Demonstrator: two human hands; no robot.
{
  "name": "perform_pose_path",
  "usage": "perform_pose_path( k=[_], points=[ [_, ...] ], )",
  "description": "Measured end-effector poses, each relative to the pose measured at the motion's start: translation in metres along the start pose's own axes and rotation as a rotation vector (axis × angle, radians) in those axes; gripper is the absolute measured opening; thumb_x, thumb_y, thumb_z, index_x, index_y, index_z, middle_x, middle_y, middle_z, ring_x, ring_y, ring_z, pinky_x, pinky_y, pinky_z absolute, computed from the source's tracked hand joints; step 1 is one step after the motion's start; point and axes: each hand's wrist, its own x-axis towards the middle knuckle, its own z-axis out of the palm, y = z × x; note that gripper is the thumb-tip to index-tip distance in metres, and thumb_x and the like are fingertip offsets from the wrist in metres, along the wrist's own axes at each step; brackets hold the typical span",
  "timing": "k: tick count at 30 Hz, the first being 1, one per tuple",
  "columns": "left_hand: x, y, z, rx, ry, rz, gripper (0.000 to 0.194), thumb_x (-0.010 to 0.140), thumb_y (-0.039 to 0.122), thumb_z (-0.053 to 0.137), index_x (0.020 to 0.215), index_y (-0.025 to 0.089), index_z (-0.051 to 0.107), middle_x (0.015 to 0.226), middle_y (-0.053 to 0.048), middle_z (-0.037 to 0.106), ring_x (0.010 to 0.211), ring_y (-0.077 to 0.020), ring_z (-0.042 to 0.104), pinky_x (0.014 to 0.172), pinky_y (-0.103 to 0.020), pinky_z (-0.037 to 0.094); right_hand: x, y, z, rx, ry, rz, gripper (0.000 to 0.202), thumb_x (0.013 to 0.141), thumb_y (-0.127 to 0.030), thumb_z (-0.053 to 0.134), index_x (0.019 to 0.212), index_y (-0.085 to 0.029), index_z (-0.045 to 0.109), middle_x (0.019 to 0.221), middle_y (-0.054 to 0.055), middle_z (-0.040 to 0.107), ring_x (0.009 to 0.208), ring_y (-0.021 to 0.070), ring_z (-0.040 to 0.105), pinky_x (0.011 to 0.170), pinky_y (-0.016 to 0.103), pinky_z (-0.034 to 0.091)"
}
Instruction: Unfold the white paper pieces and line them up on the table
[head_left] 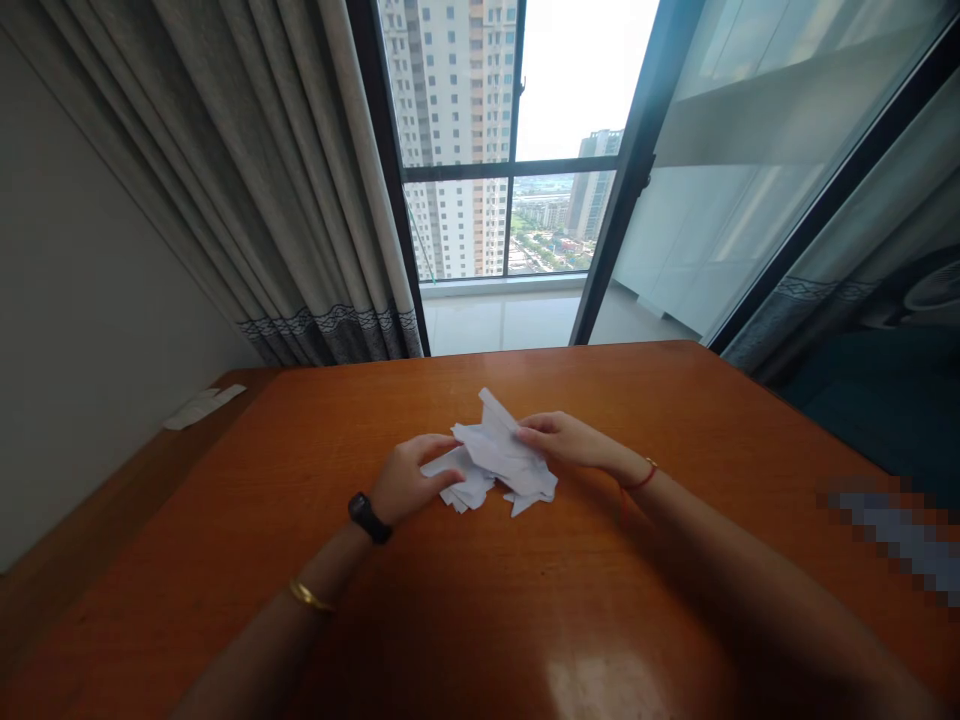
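Note:
A loose heap of torn white paper pieces point(504, 450) lies at the middle of the brown wooden table point(480, 600). My left hand point(414, 478), with a black watch on its wrist, grips the left part of the heap, thumb in front and fingers behind. From the right, my right hand point(559, 438) pinches the upper right side of the larger pieces between thumb and fingers. One long strip sticks up at the back, and ragged ends hang out toward me. The fingertips of both hands are partly hidden by the paper.
More white paper point(204, 406) rests on a lower wooden ledge at the left. Beyond the table's far edge stand a grey curtain point(300, 180) and a dark-framed glass door point(626, 180). A blurred-out patch point(900, 540) covers something at the table's right side.

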Motion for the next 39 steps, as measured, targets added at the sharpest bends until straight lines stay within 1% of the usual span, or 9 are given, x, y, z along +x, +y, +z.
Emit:
perform_pose_path(
  k=[4, 10, 14, 19, 22, 26, 31, 35, 39],
  points=[
    [-0.011, -0.01, -0.005, 0.06, 0.154, -0.119, 0.029, 0.088, 0.043, 0.053, 0.099, 0.018, 0.064, 0.11, -0.008, 0.064, 0.107, -0.0229, 0.058, 0.096, -0.038, 0.045, 0.001, 0.013, 0.023, -0.307, 0.216, 0.0, 0.037, 0.086, -0.049, 0.053, 0.102, -0.019, 0.068, 0.1, 0.009, 0.066, 0.088, 0.0229, 0.059, 0.08, 0.034, 0.046],
    [-0.005, -0.014, 0.02, 0.354, -0.302, -0.128, 0.104, 0.053, 0.058, 0.08, 0.139, 0.016, 0.04, 0.136, -0.017, 0.046, 0.123, -0.0366, 0.043, 0.103, -0.049, 0.037, -0.023, 0.019, 0.073, -0.576, 0.098, -0.075, 0.094, 0.057, -0.067, 0.074, 0.138, -0.028, 0.045, 0.143, 0.015, 0.041, 0.124, 0.039, 0.037, 0.1, 0.054, 0.031],
    [-0.003, 0.002, 0.033, 0.424, -0.324, -0.038, 0.068, 0.072, 0.043, 0.069, 0.133, 0.02, 0.049, 0.118, -0.013, 0.059, 0.109, -0.0317, 0.053, 0.095, -0.042, 0.043, -0.013, 0.013, 0.086, -0.622, 0.053, -0.162, 0.075, 0.073, -0.06, 0.066, 0.138, -0.029, 0.045, 0.143, 0.012, 0.044, 0.125, 0.0377, 0.037, 0.101, 0.055, 0.025],
    [-0.012, 0.013, 0.003, 0.179, -0.285, -0.091, 0.029, 0.089, 0.028, 0.044, 0.109, 0.023, 0.065, 0.098, -0.005, 0.069, 0.088, -0.0218, 0.063, 0.08, -0.03, 0.047, -0.001, 0.009, 0.074, -0.582, 0.077, -0.169, 0.041, 0.088, -0.041, 0.054, 0.126, -0.026, 0.055, 0.123, 0.011, 0.062, 0.112, 0.0295, 0.052, 0.1, 0.051, 0.026],
    [-0.017, 0.016, -0.022, -0.001, -0.285, -0.219, 0.029, 0.088, 0.04, 0.05, 0.099, 0.019, 0.066, 0.084, -0.003, 0.068, 0.071, -0.019, 0.062, 0.064, -0.026, 0.048, -0.002, 0.011, 0.066, -0.483, 0.121, -0.154, 0.048, 0.086, -0.04, 0.058, 0.13, -0.025, 0.051, 0.125, 0.011, 0.06, 0.114, 0.0287, 0.054, 0.1, 0.049, 0.03],
    [-0.003, 0.013, -0.032, -0.345, -0.351, -0.34, 0.055, 0.079, 0.053, 0.062, 0.119, 0.016, 0.054, 0.085, -0.004, 0.066, 0.061, -0.0164, 0.059, 0.05, -0.024, 0.046, -0.003, 0.018, 0.052, -0.251, 0.177, -0.152, 0.066, 0.075, -0.035, 0.068, 0.135, -0.024, 0.044, 0.131, 0.009, 0.056, 0.114, 0.0267, 0.056, 0.1, 0.045, 0.038],
    [0.025, -0.007, -0.003, 0.059, -0.072, -0.294, 0.094, 0.063, 0.054, 0.076, 0.139, 0.017, 0.036, 0.126, -0.018, 0.054, 0.113, -0.0337, 0.054, 0.092, -0.045, 0.046, -0.008, 0.03, 0.043, -0.158, 0.319, -0.103, 0.063, 0.073, -0.019, 0.058, 0.134, -0.021, 0.044, 0.136, 0.011, 0.049, 0.124, 0.0266, 0.047, 0.106, 0.047, 0.035],
    [0.027, -0.019, 0.04, 0.31, -0.23, -0.175, 0.115, 0.055, 0.06, 0.078, 0.148, 0.026, 0.02, 0.154, -0.018, 0.015, 0.141, -0.0403, 0.013, 0.11, -0.059, 0.017, -0.018, 0.037, 0.066, -0.273, 0.301, -0.091, 0.063, 0.069, -0.013, 0.055, 0.132, -0.017, 0.046, 0.133, 0.015, 0.05, 0.125, 0.0296, 0.044, 0.109, 0.051, 0.031],
    [0.024, -0.017, 0.071, 0.236, -0.221, -0.189, 0.123, 0.057, 0.064, 0.076, 0.15, 0.021, 0.007, 0.155, -0.021, 0.0, 0.142, -0.0399, 0.001, 0.11, -0.061, 0.009, -0.014, 0.038, 0.094, -0.21, 0.249, -0.184, 0.066, 0.075, -0.014, 0.056, 0.138, -0.019, 0.039, 0.143, 0.016, 0.038, 0.134, 0.0292, 0.033, 0.11, 0.052, 0.028]
  ],
)
